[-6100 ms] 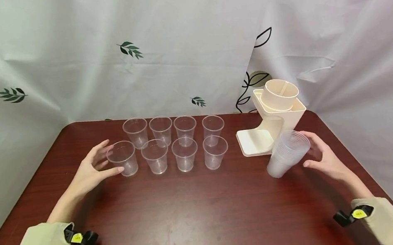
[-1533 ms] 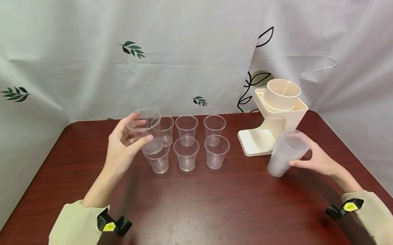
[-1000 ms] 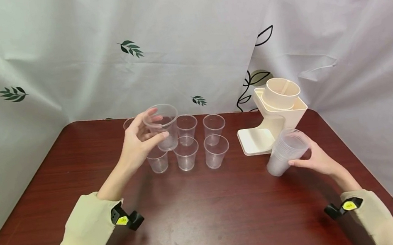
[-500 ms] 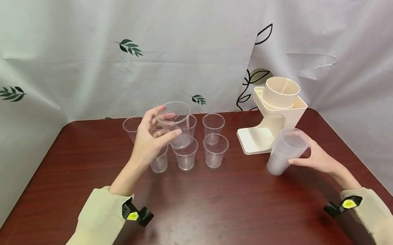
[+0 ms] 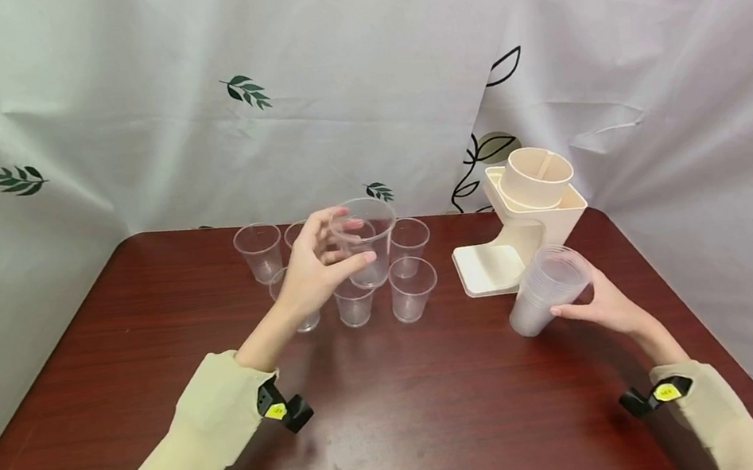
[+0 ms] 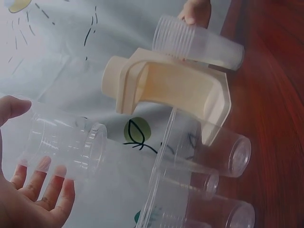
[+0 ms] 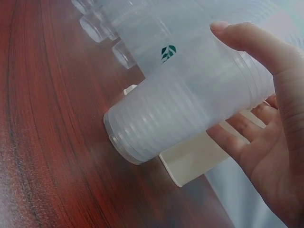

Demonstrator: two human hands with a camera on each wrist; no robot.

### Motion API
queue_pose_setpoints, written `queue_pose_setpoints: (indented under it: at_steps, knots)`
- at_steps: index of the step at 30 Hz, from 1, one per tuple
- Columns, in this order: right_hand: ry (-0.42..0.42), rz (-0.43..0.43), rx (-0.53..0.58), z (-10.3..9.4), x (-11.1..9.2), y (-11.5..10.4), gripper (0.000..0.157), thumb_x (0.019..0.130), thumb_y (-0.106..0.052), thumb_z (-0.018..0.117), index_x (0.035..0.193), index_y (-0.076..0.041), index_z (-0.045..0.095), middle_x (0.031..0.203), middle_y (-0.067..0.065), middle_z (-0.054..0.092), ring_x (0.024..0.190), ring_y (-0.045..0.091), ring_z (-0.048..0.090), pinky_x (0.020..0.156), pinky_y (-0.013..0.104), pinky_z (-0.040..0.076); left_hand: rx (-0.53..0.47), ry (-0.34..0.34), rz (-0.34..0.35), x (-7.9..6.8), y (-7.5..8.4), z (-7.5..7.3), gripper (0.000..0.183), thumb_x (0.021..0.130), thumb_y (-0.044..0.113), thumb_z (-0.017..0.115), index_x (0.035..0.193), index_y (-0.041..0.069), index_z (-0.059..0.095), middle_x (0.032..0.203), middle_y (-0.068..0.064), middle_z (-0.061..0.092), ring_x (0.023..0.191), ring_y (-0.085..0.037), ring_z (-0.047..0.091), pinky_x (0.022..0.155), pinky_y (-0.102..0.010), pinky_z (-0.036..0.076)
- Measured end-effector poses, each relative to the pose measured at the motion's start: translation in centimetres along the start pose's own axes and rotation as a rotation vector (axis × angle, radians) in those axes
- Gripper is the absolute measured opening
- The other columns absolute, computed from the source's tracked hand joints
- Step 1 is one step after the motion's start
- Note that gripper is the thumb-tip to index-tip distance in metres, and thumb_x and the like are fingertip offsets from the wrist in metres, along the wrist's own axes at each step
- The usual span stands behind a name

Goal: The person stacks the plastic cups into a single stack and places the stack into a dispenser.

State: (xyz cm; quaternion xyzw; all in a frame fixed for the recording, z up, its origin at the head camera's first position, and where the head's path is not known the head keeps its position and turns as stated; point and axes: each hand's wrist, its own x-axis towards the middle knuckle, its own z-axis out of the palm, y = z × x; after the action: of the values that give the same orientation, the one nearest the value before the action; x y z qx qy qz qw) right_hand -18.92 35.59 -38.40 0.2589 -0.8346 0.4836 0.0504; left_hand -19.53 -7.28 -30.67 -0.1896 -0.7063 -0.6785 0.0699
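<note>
My left hand (image 5: 313,276) holds a clear plastic cup (image 5: 373,259) by its side, thumb in front and fingers behind. The cup hangs upright above the standing cups, over their right half. In the left wrist view the same cup (image 6: 66,142) sits between thumb and fingers. My right hand (image 5: 610,302) grips a stack of nested clear cups (image 5: 547,291), which leans to the right beside the cream cup holder. The right wrist view shows the stack (image 7: 175,109) with the thumb on one side and fingers on the other.
Two rows of clear cups stand on the dark red table (image 5: 403,424), including a front right cup (image 5: 415,294) and a back left cup (image 5: 260,255). My left hand and its cup partly cover several. A cream holder with a round top (image 5: 534,201) stands right; patterned cloth (image 5: 328,97) hangs behind.
The cup from the front row's left end is now lifted in my left hand and has moved right over the rows. My right hand has closed round the stack and stays in place.
</note>
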Motion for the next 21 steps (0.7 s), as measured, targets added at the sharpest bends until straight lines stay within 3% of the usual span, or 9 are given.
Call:
queue_pose_setpoints:
  at_steps: [15,21]
  knots:
    - [-0.008,0.0,-0.006,-0.2,0.0,0.2,0.085,0.068,0.016,0.072,0.142,0.001,0.035,0.128,-0.019,0.049,0.112,-0.005,0.049,0.095,0.006,0.034,-0.015,-0.062,-0.006,0.9,-0.2,2.7,0.06,0.078,0.001,0.074,0.132,0.003,0.046,0.126,-0.02,0.06,0.093,-0.008,0.061,0.092,-0.034,0.053]
    - [-0.01,-0.002,-0.012,-0.1,0.1,0.4,0.083,0.068,0.015,0.073,0.141,0.003,0.036,0.128,-0.019,0.049,0.112,-0.004,0.048,0.096,0.007,0.033,0.012,-0.098,-0.006,1.1,-0.4,3.8,0.06,0.078,0.003,0.074,0.132,0.004,0.047,0.127,-0.017,0.061,0.098,-0.019,0.062,0.092,-0.036,0.053]
